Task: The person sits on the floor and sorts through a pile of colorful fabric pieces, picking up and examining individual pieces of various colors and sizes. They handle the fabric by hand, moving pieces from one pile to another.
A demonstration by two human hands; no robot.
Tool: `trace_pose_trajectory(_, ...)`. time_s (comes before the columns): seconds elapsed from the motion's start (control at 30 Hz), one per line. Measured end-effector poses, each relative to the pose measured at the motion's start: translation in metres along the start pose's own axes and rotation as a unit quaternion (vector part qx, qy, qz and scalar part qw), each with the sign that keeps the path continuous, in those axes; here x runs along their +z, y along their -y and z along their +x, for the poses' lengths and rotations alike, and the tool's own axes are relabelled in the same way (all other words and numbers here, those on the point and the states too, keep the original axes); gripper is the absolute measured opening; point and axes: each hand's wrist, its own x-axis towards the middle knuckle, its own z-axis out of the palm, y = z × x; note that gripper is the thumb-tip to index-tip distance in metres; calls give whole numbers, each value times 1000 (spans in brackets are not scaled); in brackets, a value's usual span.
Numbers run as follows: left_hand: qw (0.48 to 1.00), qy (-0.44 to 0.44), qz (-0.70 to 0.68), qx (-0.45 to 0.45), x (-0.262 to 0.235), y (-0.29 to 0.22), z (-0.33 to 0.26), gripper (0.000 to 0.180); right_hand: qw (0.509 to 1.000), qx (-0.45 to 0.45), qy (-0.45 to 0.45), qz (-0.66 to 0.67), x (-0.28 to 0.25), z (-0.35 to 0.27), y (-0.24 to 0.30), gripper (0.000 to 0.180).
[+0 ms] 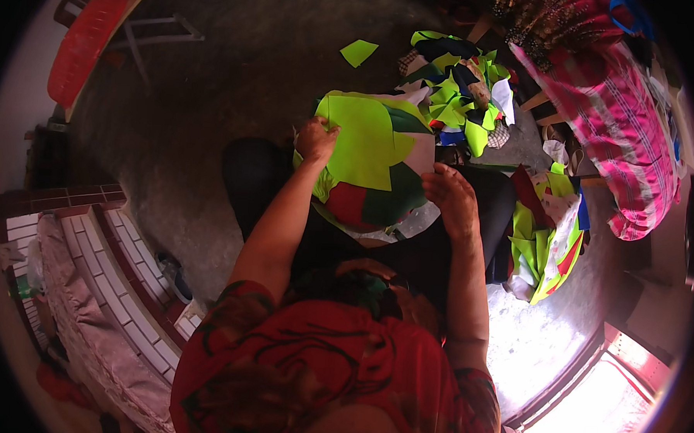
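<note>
A large lime-yellow fabric piece (362, 140) lies on top of a round bundle of cloth scraps on my lap. My left hand (318, 140) is closed at its left edge, thumb and fingers pinching the lime cloth. On the right side my right hand (452, 199) has its fingers curled at the edge of a pale fabric piece (419, 152), the fingertips seemingly gripping its corner. Dark green cloth (390, 197) and a red piece (346, 204) show below the lime one. What lies deeper in the bundle is hidden.
A heap of mixed scraps (465, 94) lies on the floor ahead to the right. One lime scrap (359, 53) is by itself. More scraps fill a bag (547, 237) beside my right leg. Pink checked cloth (606, 127) hangs at far right; a red chair-like object (83, 46) stands far left.
</note>
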Motion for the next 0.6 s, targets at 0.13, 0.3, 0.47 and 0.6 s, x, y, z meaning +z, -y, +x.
trace_pose_trajectory(0.13, 1000, -20, -4, 17, 5, 4, 6, 32, 1000, 13, -6, -2, 1, 3, -1, 37)
trace_pose_trajectory(0.3, 991, -77, -68, 84, 19, 9, 9, 19, 1000, 26, 11, 4, -1, 8, -4, 35)
trace_pose_trajectory(0.47, 968, -66, -199, 135, 34, 12, 24, 18, 999, 34, 11, -6, 2, 10, -4, 35)
trace_pose_trajectory(0.6, 965, -72, -199, 152, 43, 16, 32, 25, 999, 35, 6, -17, 4, 7, -4, 36)
